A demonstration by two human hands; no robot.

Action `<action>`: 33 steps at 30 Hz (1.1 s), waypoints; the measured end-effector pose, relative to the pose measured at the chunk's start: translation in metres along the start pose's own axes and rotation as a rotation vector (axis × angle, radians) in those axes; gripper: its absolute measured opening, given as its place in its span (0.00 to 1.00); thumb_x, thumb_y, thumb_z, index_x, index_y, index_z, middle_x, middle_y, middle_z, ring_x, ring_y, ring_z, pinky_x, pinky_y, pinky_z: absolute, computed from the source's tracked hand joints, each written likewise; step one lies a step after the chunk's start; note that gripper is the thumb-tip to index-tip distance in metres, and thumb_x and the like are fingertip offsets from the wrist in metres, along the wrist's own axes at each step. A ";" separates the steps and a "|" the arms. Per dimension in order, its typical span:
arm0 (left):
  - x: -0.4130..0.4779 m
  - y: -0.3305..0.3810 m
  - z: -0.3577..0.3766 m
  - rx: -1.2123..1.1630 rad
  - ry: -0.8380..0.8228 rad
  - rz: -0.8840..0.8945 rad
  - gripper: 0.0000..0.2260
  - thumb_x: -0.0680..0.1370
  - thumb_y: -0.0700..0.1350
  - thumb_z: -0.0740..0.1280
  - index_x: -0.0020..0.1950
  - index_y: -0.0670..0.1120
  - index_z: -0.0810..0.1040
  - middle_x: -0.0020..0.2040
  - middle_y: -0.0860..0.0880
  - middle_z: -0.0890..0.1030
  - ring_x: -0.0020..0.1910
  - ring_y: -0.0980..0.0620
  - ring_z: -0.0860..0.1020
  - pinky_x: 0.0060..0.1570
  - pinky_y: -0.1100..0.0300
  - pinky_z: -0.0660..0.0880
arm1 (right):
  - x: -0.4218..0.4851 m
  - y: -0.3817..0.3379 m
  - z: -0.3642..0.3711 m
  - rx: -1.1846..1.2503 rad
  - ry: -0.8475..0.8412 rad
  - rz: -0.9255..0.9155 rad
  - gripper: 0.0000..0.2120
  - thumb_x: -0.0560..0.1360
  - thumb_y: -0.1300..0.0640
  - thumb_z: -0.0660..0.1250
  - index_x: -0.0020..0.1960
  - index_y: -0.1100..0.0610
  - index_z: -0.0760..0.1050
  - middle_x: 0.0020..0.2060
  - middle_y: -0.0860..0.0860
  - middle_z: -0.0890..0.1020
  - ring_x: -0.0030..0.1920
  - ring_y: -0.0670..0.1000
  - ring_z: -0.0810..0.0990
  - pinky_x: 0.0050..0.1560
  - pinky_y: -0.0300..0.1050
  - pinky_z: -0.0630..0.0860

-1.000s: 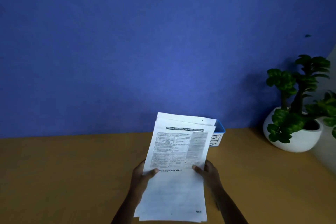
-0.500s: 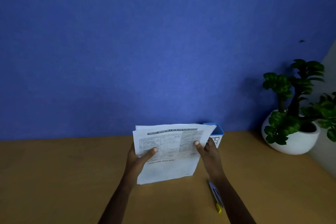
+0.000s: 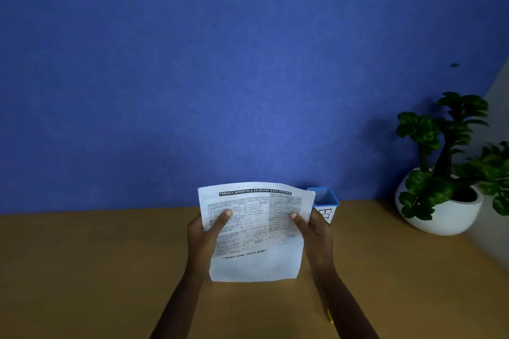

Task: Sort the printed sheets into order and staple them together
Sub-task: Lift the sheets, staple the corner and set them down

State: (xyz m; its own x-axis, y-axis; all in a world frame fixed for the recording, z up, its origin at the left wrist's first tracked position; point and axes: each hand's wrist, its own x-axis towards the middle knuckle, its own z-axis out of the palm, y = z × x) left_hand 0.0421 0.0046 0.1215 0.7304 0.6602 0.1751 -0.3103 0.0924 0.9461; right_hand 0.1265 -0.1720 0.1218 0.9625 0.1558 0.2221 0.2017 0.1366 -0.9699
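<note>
A stack of printed sheets [image 3: 254, 264] stands nearly upright, its bottom edge at or just above the wooden table [image 3: 82, 270]; the front page shows a black title bar and columns of text. My left hand [image 3: 202, 239] grips the stack's left edge with the thumb across the print. My right hand [image 3: 316, 231] grips the right edge, thumb on the front. How many sheets lie behind the front page is hidden. No stapler is in view.
A small blue bin [image 3: 325, 202] with a white label stands just behind my right hand. A potted plant in a white bowl [image 3: 440, 212] sits at the far right. A pen with a yellow tip [image 3: 329, 316] lies beside my right forearm. A blue wall rises behind.
The sheets went from fanned and held high near the camera to squared together, lower and farther out over the table. Both hands kept their hold on the side edges. The pen came into view.
</note>
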 end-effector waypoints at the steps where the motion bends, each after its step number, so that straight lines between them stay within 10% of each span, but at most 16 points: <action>1: 0.000 0.001 0.001 0.001 0.010 0.018 0.05 0.71 0.39 0.71 0.43 0.49 0.83 0.38 0.56 0.86 0.40 0.56 0.84 0.34 0.68 0.79 | 0.000 -0.001 0.001 0.005 0.001 -0.007 0.08 0.74 0.66 0.65 0.47 0.55 0.77 0.45 0.50 0.83 0.44 0.47 0.82 0.37 0.31 0.79; 17: -0.008 -0.026 -0.001 0.074 -0.057 -0.070 0.12 0.72 0.37 0.70 0.42 0.55 0.81 0.38 0.63 0.85 0.41 0.64 0.83 0.35 0.73 0.77 | -0.009 0.028 -0.001 -0.305 -0.098 0.164 0.17 0.75 0.68 0.62 0.64 0.63 0.69 0.58 0.59 0.79 0.56 0.57 0.78 0.51 0.44 0.74; 26: -0.007 -0.025 -0.003 0.087 -0.081 -0.071 0.12 0.73 0.38 0.68 0.44 0.57 0.80 0.40 0.64 0.85 0.44 0.65 0.82 0.37 0.74 0.77 | -0.016 0.066 -0.046 -1.160 -0.226 0.472 0.20 0.76 0.59 0.61 0.67 0.60 0.65 0.65 0.58 0.70 0.66 0.58 0.69 0.64 0.49 0.69; 33: -0.001 -0.020 -0.008 0.061 -0.076 -0.077 0.13 0.73 0.36 0.68 0.44 0.55 0.80 0.37 0.62 0.85 0.41 0.63 0.83 0.34 0.71 0.78 | -0.041 0.085 -0.071 -1.352 -0.202 0.538 0.17 0.80 0.52 0.54 0.65 0.58 0.65 0.63 0.55 0.68 0.65 0.55 0.68 0.62 0.49 0.73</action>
State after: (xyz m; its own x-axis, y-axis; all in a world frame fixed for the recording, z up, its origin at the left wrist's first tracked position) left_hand 0.0433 0.0082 0.1001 0.7952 0.5945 0.1195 -0.2158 0.0933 0.9720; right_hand 0.1173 -0.2358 0.0231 0.9567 0.0371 -0.2888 -0.0431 -0.9629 -0.2664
